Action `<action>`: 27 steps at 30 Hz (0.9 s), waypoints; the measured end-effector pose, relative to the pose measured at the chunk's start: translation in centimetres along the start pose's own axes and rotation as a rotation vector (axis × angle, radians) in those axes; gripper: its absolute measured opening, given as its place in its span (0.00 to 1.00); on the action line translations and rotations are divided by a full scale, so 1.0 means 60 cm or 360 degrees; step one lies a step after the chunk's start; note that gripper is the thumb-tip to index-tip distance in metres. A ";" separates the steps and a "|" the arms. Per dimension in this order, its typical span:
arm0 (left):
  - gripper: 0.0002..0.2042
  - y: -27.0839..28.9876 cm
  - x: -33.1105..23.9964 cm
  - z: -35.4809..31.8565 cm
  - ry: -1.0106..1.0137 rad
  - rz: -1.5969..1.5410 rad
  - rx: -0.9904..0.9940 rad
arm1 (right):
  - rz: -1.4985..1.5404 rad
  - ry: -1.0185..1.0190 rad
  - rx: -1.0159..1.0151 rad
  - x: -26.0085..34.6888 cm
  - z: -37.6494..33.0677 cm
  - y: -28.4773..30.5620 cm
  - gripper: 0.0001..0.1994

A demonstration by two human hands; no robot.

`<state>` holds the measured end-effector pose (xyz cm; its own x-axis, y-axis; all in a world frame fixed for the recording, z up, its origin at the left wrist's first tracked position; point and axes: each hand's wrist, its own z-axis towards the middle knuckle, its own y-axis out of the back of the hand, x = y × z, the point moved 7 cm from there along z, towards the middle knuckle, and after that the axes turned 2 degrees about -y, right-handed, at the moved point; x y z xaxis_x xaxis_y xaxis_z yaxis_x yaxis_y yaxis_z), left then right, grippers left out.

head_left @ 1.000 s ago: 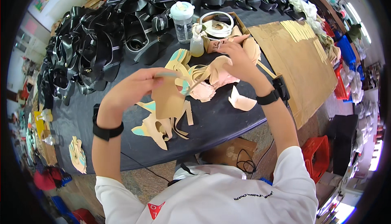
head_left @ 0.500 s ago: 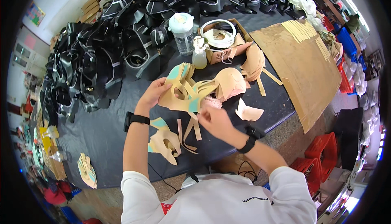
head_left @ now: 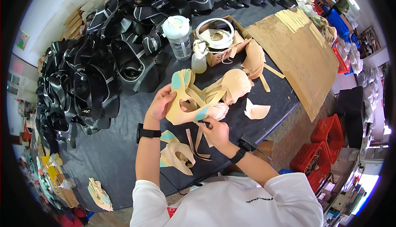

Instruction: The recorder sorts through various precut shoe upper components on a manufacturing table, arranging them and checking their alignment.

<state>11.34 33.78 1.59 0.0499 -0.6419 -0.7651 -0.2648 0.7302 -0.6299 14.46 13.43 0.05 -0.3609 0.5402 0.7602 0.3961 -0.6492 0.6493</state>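
Note:
My left hand (head_left: 160, 102) grips the left side of a beige leather-like cut piece (head_left: 176, 111) with teal patches and an open middle. It is held up over the table, and the thumb lies on its face. At its lower right edge, beside a teal patch, my right hand (head_left: 217, 133) pinches a small black thing (head_left: 203, 122) too small to name. Right behind lies a pile of similar beige pieces (head_left: 235, 82). Nearer me, a loose beige piece with teal ends (head_left: 177, 152) rests on the table by some narrow beige strips (head_left: 197, 148).
Many black pieces with pale trim (head_left: 93, 82) are heaped at the left and back. A lidded clear jug (head_left: 180, 41), a small bottle (head_left: 199, 64) and an open carton (head_left: 243, 32) stand behind. Cardboard (head_left: 297, 58) covers the right. Red crates (head_left: 311, 163) sit on the floor.
The beige piece has tilted a little and sits slightly lower in view, still in my left hand. My right hand has shifted slightly down along its edge, and the black thing now shows more plainly.

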 end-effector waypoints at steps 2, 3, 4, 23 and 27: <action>0.14 -0.025 -0.004 -0.002 0.0029 -0.0123 0.0191 | 0.0015 -0.0083 0.0064 0.000 -0.006 -0.001 0.16; 0.14 -0.034 -0.007 -0.003 -0.0001 -0.0144 0.0210 | 0.0035 -0.0160 0.0131 -0.004 -0.009 -0.006 0.17; 0.14 -0.034 -0.006 -0.002 0.0002 -0.0146 0.0214 | 0.0032 -0.0163 0.0128 -0.004 -0.011 -0.007 0.17; 0.09 0.074 -0.017 0.031 -0.0488 0.0866 -0.0382 | 0.0632 -0.0231 0.0365 -0.048 0.003 0.043 0.06; 0.13 0.080 0.003 0.027 -0.0366 0.1596 -0.0597 | -0.0156 0.0280 -0.0004 0.026 0.038 0.116 0.07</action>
<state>11.64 37.56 -1.75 -0.1837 0.2922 -0.9386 -0.5597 0.7539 0.3442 18.60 10.99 5.78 -0.5398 0.4992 0.6778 0.3495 -0.5996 0.7200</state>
